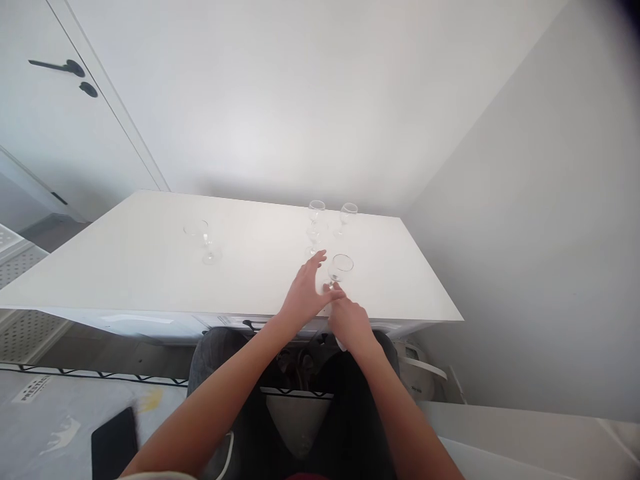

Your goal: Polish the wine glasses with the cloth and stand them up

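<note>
Several clear stemmed glasses stand on a white table (150, 280). The nearest glass (341, 267) is by the table's front edge. My left hand (306, 291) reaches toward its foot with fingers stretched out and thumb beside the stem. My right hand (350, 322) is just below the glass, fingers curled near its base; I cannot make out whether it grips anything. Behind stand a second glass (315, 237), a third glass (316, 211) and a glass (347, 215) at the back. One more glass (203, 240) stands alone to the left.
The table sits in a corner between white walls. A door with a black handle (60, 67) is at upper left. A black phone (115, 443) lies on the surface at lower left. My knees and a wire rack (295, 390) show under the table's front edge.
</note>
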A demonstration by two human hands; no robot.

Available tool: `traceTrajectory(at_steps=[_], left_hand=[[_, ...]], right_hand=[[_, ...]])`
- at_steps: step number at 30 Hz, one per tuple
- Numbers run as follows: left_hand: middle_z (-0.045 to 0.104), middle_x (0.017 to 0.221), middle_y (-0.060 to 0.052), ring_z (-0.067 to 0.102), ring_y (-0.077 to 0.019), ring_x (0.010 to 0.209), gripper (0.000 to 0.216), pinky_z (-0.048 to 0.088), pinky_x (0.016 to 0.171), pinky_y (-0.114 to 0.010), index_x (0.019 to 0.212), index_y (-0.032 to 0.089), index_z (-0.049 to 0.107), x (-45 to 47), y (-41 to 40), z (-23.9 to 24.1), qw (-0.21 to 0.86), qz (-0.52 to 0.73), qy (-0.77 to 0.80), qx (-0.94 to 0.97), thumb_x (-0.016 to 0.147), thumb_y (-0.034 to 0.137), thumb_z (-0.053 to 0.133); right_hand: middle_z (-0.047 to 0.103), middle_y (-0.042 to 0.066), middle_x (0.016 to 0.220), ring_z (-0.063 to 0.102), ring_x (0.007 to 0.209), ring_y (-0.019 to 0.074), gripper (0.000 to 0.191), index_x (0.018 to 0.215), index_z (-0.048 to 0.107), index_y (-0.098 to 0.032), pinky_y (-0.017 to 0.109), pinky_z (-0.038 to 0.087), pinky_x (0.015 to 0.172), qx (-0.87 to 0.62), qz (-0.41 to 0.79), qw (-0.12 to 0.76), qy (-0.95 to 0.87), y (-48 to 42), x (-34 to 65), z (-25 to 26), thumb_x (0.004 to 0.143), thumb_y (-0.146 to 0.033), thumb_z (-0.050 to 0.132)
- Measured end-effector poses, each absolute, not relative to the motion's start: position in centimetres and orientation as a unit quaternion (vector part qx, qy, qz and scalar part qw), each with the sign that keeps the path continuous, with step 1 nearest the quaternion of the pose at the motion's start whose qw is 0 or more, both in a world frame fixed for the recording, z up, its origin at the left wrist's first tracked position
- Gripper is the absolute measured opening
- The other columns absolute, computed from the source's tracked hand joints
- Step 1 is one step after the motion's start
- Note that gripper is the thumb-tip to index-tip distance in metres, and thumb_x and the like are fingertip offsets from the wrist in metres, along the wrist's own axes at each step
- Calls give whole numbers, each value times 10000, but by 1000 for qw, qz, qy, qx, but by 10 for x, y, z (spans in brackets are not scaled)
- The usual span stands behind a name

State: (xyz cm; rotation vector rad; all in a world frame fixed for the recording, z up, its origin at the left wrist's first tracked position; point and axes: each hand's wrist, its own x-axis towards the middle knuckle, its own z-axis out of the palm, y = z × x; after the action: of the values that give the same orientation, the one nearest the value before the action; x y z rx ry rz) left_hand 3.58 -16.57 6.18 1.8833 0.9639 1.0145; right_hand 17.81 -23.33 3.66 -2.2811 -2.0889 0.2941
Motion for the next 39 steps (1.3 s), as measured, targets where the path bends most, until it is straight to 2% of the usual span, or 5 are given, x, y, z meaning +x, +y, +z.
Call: traceTrajectory(at_steps=[6, 15, 20, 25, 39], left_hand=[[711, 1076, -67, 692, -196, 977, 264, 564, 815, -322, 1123, 204, 643, -60, -166, 43, 241, 503, 499, 663, 965, 408, 700], [657, 1153, -94, 669, -238, 983, 491, 575, 810, -384, 1214, 182, 615, -206, -129, 28, 68, 537, 669, 508, 877, 510, 758], [518, 1492, -219, 606, -349, 1331, 845, 596, 993, -519, 1365, 179, 475, -225, -100, 13, 108, 544, 674, 488, 714, 504, 905], [486, 1612, -232, 513, -348, 1495, 899, 473, 1207, -560, 1422, 209, 396, -221, -76, 6, 202, 566, 645, 472, 727, 424, 926], [775, 1118, -91, 763, -215, 1023, 465, 570, 991, -420, 1275, 219, 541, -178, -43, 11, 277, 517, 595, 549, 908, 431, 733]], right_hand=[[318, 118, 1762, 740, 1108, 318, 757, 1673, 369, -244, 448, 552, 932, -762, 77, 5, -643, -182, 224, 32, 929, -105, 375], [401, 92, 1725, 740, 999, 266, 709, 1627, 447, -276, 392, 554, 814, -767, 26, 52, -639, -138, 244, 14, 937, -128, 377], [369, 129, 1715, 621, 670, 152, 709, 1641, 414, -328, 332, 457, 588, -781, -34, 123, -611, -160, 237, 5, 951, -167, 396], [561, 186, 1223, 564, 784, 216, 459, 1363, 586, -126, 343, 458, 662, -786, -83, 229, -568, -183, 235, -4, 938, -261, 478], [604, 32, 1055, 583, 963, 216, 497, 1249, 629, -262, 380, 485, 901, -643, 224, 327, -656, -197, 270, 16, 769, -196, 520]])
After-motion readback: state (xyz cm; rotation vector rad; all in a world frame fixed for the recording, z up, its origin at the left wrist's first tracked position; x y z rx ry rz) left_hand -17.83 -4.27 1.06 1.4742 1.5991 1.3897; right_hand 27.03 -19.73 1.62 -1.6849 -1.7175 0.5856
